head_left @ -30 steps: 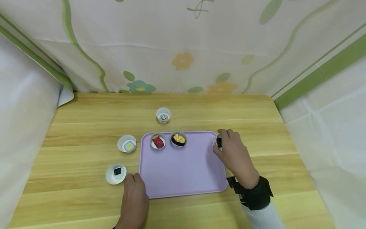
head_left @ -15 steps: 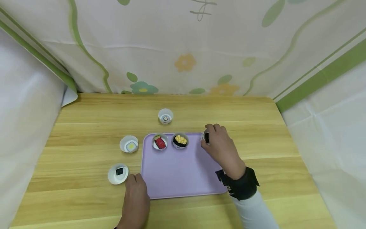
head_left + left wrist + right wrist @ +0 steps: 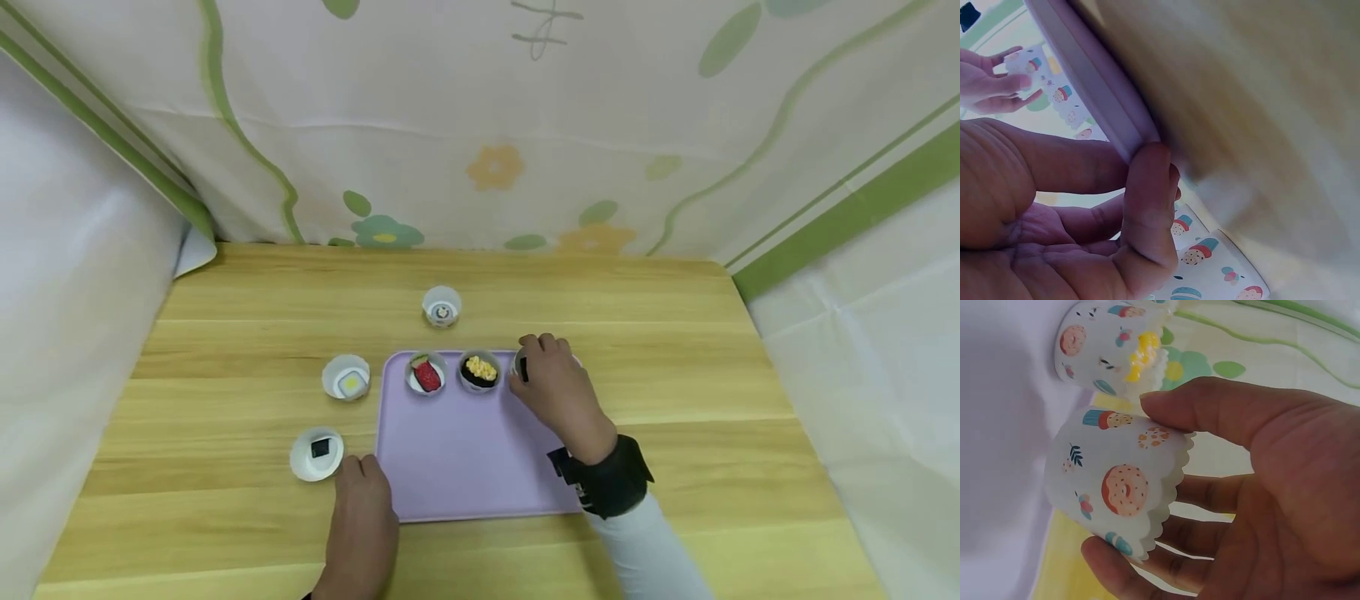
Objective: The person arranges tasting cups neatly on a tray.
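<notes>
My right hand (image 3: 561,398) holds a white paper baking cup (image 3: 1104,475) printed with donuts and cupcakes, thumb on one side and fingers on the other. The cup is over the far part of the purple tray (image 3: 457,454), and something black shows in it in the head view. To its left on the tray stand a baking cup with yellow-topped toy sushi (image 3: 479,370) and one with a red-topped toy sushi (image 3: 427,374). At the tray's near left corner my left hand (image 3: 363,521) pinches the rim between thumb and index finger (image 3: 1147,187).
Left of the tray are a cup with a white-and-yellow piece (image 3: 346,377) and a tilted cup with a black piece (image 3: 317,454), close to my left hand. Another cup (image 3: 442,306) stands behind the tray. Printed curtains (image 3: 420,125) hang behind the wooden table (image 3: 225,400).
My right hand has moved left with its baking cup, from the tray's far right corner to beside the yellow-topped sushi. The left hand stays on the tray; the head view has shifted slightly.
</notes>
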`<state>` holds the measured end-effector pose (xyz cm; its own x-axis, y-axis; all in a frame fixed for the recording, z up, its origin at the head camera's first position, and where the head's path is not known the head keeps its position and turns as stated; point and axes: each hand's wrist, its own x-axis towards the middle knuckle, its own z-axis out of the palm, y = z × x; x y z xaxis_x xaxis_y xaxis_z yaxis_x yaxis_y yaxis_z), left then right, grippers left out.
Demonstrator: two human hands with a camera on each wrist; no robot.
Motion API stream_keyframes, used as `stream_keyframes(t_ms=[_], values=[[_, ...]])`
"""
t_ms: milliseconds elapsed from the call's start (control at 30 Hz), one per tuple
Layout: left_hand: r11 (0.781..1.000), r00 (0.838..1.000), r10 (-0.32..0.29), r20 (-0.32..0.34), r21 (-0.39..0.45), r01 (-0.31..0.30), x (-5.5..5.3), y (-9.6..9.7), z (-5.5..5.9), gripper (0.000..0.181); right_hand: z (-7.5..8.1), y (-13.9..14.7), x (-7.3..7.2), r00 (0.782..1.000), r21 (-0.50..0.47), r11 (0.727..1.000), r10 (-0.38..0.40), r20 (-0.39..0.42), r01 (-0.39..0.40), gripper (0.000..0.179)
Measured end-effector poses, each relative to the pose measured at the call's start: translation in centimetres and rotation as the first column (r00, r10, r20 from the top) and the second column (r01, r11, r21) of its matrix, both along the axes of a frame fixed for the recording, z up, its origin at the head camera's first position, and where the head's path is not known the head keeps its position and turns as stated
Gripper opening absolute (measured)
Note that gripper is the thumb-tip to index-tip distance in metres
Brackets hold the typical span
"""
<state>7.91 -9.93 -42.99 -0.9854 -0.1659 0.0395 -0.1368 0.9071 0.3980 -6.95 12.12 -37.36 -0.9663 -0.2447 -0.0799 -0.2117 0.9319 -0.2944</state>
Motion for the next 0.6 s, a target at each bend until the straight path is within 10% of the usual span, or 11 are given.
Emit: stream_keyframes(t_ms=[600], values=[[0.998,0.996,0.004,-0.088,-0.06,-0.01,0.1,0.2,0.0,0.025,-2.7,-0.2,-0.5,0.999,0.074,0.996,0.052,-0.015,-0.051,0.045]])
